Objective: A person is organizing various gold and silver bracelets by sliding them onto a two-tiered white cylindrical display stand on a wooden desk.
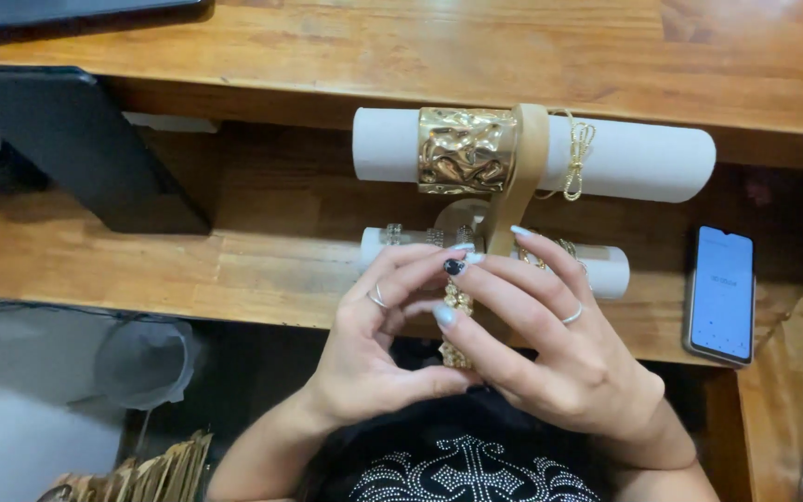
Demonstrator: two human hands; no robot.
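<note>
At the worktop's (262, 270) front edge, the left hand (374, 363) and right hand (559, 353) pinch a beaded gold bracelet (457, 302) between fingertips, seemingly stretching it flat before the two-tier white bracelet stand (643, 158).

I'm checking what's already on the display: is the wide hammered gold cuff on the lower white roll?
No, the wide gold cuff sits around the upper white roll, not the lower white roll.

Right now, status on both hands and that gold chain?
Left hand and right hand both pinch the gold chain. Chain hangs between fingertips, before the two-tier bracelet stand. Nothing in the way; phone lies off right.
</note>
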